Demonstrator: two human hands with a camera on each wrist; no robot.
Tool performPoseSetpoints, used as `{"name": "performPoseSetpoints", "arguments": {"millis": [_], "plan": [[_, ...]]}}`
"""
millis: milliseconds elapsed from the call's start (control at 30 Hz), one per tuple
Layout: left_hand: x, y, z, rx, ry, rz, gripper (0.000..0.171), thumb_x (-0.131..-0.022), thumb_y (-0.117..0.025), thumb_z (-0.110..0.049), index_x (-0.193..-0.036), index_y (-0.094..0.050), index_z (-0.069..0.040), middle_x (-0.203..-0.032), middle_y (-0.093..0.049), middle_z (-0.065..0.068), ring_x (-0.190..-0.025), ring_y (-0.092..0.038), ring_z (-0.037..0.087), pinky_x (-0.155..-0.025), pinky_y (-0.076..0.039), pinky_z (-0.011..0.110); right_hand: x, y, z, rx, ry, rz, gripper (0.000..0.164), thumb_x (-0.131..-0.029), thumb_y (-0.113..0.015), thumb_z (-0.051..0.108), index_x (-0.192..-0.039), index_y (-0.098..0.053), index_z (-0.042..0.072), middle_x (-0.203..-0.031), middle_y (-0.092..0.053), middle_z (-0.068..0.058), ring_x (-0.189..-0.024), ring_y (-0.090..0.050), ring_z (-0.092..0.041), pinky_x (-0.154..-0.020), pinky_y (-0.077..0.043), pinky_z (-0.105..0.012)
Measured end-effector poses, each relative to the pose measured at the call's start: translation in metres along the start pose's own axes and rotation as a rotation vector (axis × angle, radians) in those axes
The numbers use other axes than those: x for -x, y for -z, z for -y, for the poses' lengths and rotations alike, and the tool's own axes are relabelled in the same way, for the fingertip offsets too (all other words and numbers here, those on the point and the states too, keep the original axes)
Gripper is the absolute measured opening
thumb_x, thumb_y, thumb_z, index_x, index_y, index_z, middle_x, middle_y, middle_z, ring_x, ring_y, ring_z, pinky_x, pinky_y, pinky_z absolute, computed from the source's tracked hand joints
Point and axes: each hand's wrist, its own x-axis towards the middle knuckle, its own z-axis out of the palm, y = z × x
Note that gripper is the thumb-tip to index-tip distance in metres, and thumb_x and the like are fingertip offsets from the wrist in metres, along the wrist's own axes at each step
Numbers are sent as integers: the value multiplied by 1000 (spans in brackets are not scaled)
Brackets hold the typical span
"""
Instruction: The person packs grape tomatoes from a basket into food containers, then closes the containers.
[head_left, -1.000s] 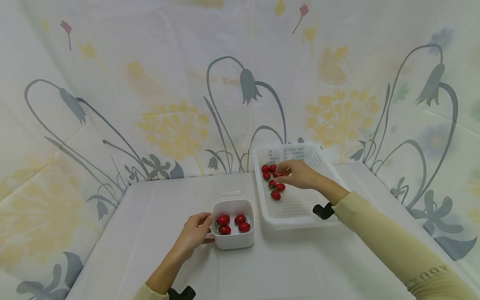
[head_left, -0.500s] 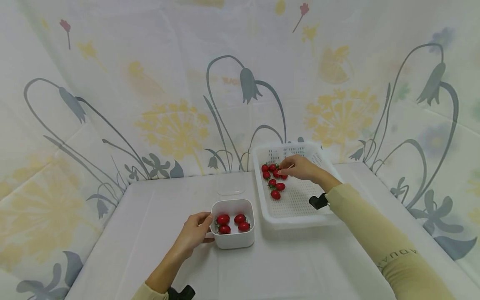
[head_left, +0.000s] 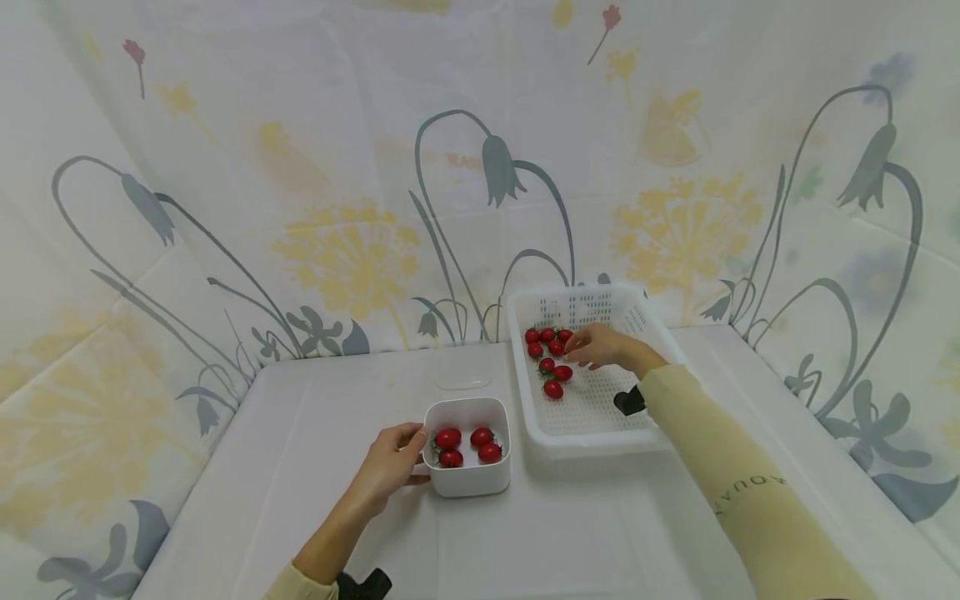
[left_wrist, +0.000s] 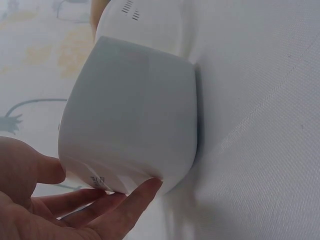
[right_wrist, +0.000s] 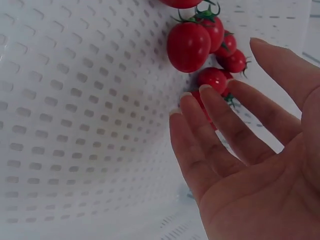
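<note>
My left hand (head_left: 390,467) grips the left side of a small white square box (head_left: 468,482), thumb at its rim and fingers against its outer wall. The left wrist view shows those fingers (left_wrist: 127,207) on the wall near a corner. Several red cherry tomatoes (head_left: 448,438) lie inside the box. To the right stands a white perforated basket (head_left: 585,421) with more cherry tomatoes (head_left: 552,389) towards its left side. My right hand (head_left: 603,346) is over the basket, fingers extended beside the tomatoes. In the right wrist view the palm faces the camera, bare, fingertips overlapping a tomato (right_wrist: 211,81).
A clear, flat lid-like piece (head_left: 462,379) lies behind the box. A white cloth (head_left: 337,400) covers the table, and a flower-printed sheet (head_left: 360,167) hangs behind and at both sides. The basket's raised rim surrounds the right hand's area.
My right hand has drawn slightly to the right over the basket, and its fingers have spread from a pinching pose. A tomato at the back shows more fully now. The left hand keeps its place.
</note>
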Motion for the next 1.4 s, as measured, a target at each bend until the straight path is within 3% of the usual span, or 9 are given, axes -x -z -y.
{"name": "performPoseSetpoints", "arguments": {"millis": [233,533,667,867,1067,1400], "plan": [[0,-1,1,-2,1,2,42,-109,-49,-18,-138,-53,12,-139,-55,32,-111,-67,41,-76,-65,44,-5,-3,-8,-66,-46,95,43,-100,-63,15,-132,-56,-12,-114,-66,-20,-101,-62,-32,-94,-58,-45],[0,0,0,-3,-4,-5,42,-109,-48,-17,-138,-53,13,-139,-55,33,-113,-66,44,-75,-65,43,-10,-7,-8,-64,-67,153,44,-97,-69,15,-133,-60,-8,-104,-68,-13,-91,-62,-25,-87,-60,-38],[0,-1,0,2,-3,-3,41,-109,-48,-16,-137,-53,13,-138,-55,33,-111,-67,42,-75,-65,43,-11,-10,-7,-51,-58,162,41,-95,-71,11,-130,-61,-8,-96,-68,-11,-82,-60,-20,-83,-60,-36],[1,-1,0,2,-3,-3,41,-108,-48,-16,-137,-53,13,-137,-56,32,-110,-67,42,-76,-65,43,-12,-13,-3,18,-64,142,37,-94,-71,10,-125,-64,-8,-97,-69,-13,-87,-65,-23,-87,-61,-42],[1,-1,0,3,-7,-5,41,-108,-48,-16,-137,-54,12,-137,-57,32,-110,-67,41,-76,-65,43,-14,-17,0,83,-66,137,23,-94,-72,12,-109,-69,-5,-91,-74,-8,-82,-69,-18,-81,-63,-38],[1,0,1,5,3,-6,41,-109,-48,-17,-137,-53,12,-138,-56,32,-113,-66,43,-76,-65,44,-15,-25,6,68,-54,155,16,-93,-72,6,-100,-70,-8,-82,-73,-5,-75,-69,-15,-78,-64,-37]]}}
